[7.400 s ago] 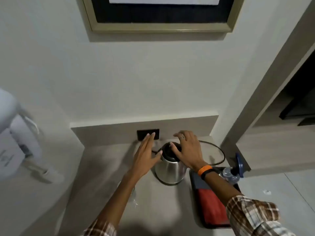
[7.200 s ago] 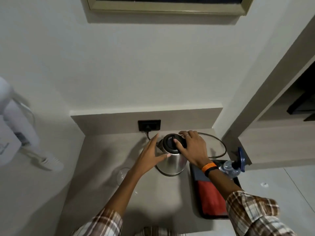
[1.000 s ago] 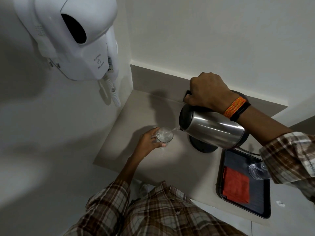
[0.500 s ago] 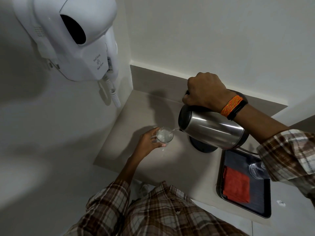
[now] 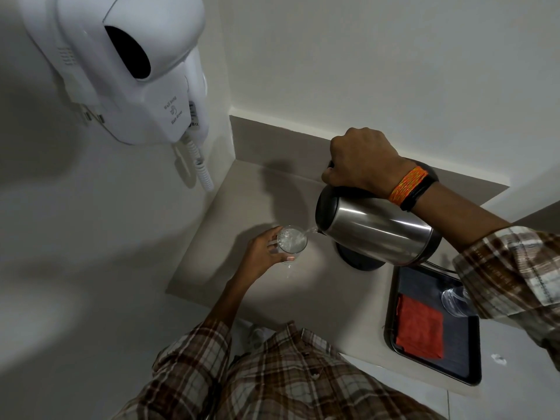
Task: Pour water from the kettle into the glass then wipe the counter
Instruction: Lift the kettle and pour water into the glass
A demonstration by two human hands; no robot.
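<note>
almost nothing has moved since half a second ago: the right hand [image 5: 362,160] stays clamped on the shiny steel kettle [image 5: 374,233], tipped beside the clear glass [image 5: 291,241]. the left hand [image 5: 263,253] stays wrapped round that glass, so pouring goes on; wiping the grey counter [image 5: 266,189] comes later.

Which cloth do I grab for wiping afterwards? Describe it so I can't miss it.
Look to the right end of the counter, where a black tray sits near the front edge. The red cloth lies flat on the tray's left half, beside an empty glass. It is the only red thing there.
</note>
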